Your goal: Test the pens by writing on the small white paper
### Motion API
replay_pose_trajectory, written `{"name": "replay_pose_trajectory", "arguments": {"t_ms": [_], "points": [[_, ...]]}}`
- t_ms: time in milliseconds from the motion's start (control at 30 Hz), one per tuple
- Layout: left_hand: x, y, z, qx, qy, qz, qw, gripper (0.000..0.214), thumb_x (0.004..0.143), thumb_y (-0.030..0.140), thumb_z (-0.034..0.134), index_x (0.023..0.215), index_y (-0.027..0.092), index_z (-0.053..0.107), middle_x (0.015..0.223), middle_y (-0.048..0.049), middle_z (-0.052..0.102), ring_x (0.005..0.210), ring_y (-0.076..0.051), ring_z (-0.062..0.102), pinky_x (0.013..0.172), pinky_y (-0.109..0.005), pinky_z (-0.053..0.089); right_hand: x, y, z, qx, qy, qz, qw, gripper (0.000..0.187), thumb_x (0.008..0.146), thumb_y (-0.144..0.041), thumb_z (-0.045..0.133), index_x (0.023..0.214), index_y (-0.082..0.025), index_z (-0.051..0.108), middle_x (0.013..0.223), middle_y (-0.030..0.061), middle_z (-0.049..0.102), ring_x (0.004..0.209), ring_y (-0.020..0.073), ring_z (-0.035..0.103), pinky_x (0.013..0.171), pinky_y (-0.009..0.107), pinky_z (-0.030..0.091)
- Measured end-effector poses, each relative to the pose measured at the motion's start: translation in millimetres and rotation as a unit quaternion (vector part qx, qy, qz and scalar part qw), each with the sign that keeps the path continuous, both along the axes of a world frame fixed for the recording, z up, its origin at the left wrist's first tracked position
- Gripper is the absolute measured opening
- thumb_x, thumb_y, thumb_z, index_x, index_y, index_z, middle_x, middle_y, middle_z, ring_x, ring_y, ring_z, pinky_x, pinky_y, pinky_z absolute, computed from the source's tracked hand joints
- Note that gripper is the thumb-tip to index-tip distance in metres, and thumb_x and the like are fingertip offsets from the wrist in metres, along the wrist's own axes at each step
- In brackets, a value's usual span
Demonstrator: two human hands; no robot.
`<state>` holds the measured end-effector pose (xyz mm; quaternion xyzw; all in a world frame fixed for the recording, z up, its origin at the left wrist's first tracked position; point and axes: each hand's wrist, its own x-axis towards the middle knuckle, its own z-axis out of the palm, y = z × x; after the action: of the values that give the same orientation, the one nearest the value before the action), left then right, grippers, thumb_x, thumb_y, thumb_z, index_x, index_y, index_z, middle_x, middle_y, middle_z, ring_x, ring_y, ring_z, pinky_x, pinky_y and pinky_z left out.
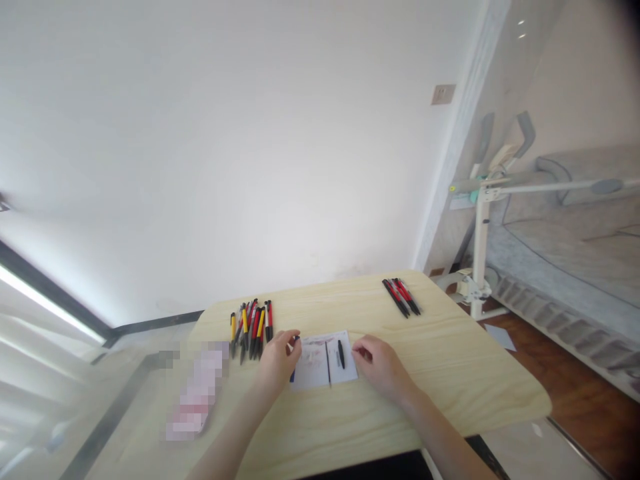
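Black pen barrel [341, 355] lies on white paper [310, 377]; left hand [280, 357] pinches small dark piece [297, 339]; right hand [379, 363] curled, grip unclear

Left forearm [233, 427] angles in from below, right forearm [443, 427] mirrors it, both bare! Left hand [279, 355] bends inward, fingers curled, thumb near forefinger; right hand [381, 363] curls too, fingertips turned inward, the 2 hands roughly level and apart.

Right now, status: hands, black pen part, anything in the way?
Left hand at white sheet's left edge, grip unclear. Right hand by right edge, likewise. Black pen part on sheet. Pen cluster close beside left hand.
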<state>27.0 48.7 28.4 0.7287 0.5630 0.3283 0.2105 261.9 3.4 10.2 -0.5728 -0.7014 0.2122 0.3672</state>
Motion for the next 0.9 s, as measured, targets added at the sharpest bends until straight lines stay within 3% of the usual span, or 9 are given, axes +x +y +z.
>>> {"name": "replay_pose_trajectory", "arguments": {"t_ms": [400,900], "points": [[9.2,2.8,-7.3,0.018,0.134,-0.012,0.991,0.021,0.078,0.017,0.044,0.093,0.02,0.058,0.084,-0.005,0.062,0.077,-0.017,0.058,0.071,-0.027,0.04,1.9,1.5,-3.4,0.009,-0.006,0.001,1.0,0.013,0.076,-0.017,0.05,0.071,-0.018,0.062,0.068,0.001,0.06,0.063,0.0133,0.052,0.059,0.023,0.037],[12.8,3.0,-10.2,-0.002,0.209,0.014,0.978,0.021,0.081,0.017,0.042,0.096,0.019,0.056,0.095,-0.0068,0.064,0.089,-0.018,0.059,0.075,-0.025,0.04,1.0,0.8,-1.2,-0.002,-0.012,0.0,1.0,0.014,0.076,-0.017,0.049,0.072,-0.018,0.062,0.068,0.0008,0.059,0.064,0.0134,0.052,0.06,0.022,0.036]]}}
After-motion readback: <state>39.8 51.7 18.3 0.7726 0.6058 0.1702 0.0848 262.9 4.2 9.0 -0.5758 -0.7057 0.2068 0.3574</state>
